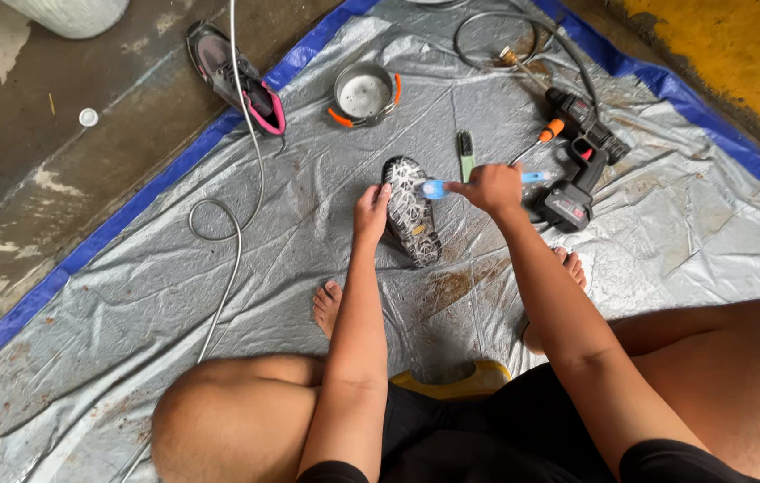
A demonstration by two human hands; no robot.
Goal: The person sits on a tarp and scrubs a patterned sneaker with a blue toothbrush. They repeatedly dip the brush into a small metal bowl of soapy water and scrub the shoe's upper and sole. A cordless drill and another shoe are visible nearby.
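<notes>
Stool: a low yellow seat showed between the person's knees, which put both arms within easy reach of the work.
Bare feet: they rested on the grey tarp, one on each side of the shoe.
Left hand: its fingers were curled shut on the edge of the shoe, apparently to hold it steady.
Shoe: it lay sole up on the tarp, right in front of the person, the sole foamy and so exposed to the bristles.
Right hand: it was closed around the handle of a blue brush, whose head touched the sole near the top end.
Green tool: it lay flat just beyond the shoe.
Spray gun: a black cordless one lay near the right hand, with its hose coiled farther off.
Metal pot: it stood well beyond the shoe.
Second shoe: pink-lined, it lay at the tarp's blue edge.
</notes>
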